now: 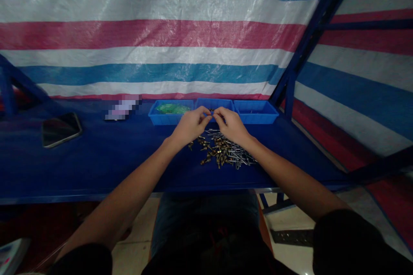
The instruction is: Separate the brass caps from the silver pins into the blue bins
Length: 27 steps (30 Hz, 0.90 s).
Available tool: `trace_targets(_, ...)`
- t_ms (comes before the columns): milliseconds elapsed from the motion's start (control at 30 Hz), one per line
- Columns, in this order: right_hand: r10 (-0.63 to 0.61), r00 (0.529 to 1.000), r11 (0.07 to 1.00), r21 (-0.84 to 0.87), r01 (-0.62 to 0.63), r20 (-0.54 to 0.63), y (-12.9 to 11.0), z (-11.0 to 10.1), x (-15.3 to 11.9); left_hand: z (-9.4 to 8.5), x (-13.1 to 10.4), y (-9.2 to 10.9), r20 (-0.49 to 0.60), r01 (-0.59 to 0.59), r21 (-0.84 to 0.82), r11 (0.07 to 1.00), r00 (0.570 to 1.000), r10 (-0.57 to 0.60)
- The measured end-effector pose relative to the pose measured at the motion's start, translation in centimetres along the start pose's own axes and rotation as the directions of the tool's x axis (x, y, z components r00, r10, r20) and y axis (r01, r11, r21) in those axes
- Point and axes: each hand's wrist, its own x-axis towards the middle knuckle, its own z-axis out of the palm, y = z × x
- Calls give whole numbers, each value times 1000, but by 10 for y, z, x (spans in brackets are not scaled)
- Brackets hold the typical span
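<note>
My left hand and my right hand meet in front of the middle blue bin, fingertips pinched close together. Whatever they pinch is too small to make out. Below them on the blue table lies a loose heap: brass-coloured screw-like pieces on the left and silver pins or rivets on the right. My right wrist passes over the heap's right edge. A few brass pieces lie apart near my left wrist.
A left blue bin holds something green in clear plastic. The right blue bin stands beside the middle one. A phone and a blurred-out item lie at left. A striped tarp hangs behind; a blue frame post rises at right.
</note>
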Motion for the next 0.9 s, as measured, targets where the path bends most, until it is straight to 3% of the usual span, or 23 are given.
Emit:
trace_targets(433, 16, 999, 1000, -17, -15, 48, -7, -7, 1, -3, -1, 3, 18, -85, 58, 995, 996, 84)
trace_targets(900, 58, 993, 957, -288, -28, 98, 2, 5, -5, 8, -1, -2, 113, -67, 70, 995, 992, 59)
